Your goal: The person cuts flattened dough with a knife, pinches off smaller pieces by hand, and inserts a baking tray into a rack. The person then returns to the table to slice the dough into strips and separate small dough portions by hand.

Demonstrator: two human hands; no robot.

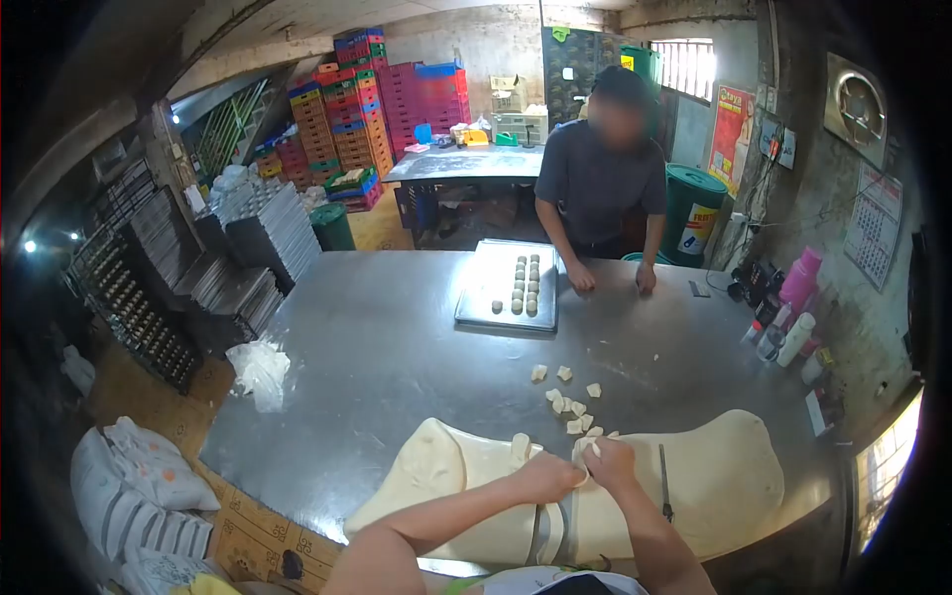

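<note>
A thick sheet of pale dough [719, 476] lies on the near side of the metal table, and another dough slab [431, 461] with a folded-over end lies to the left. Between them, my left hand [550, 478] is closed on a dough strip [548, 535], part of which hangs below the fist. Close beside it, my right hand [610, 462] is curled with its fingers pinching dough at the sheet's edge. Just beyond my hands, several small torn dough pieces [575, 406] are scattered. A long thin blade [665, 481] with a dark handle rests on the right-hand sheet.
Across the metal table [367, 337], a person [605, 169] stands by a tray [481, 297] with rows of dough balls [518, 283]. A crumpled plastic bag [260, 372] is at the left edge. Bottles [793, 337] line the right edge. Sacks [139, 476] sit on the floor.
</note>
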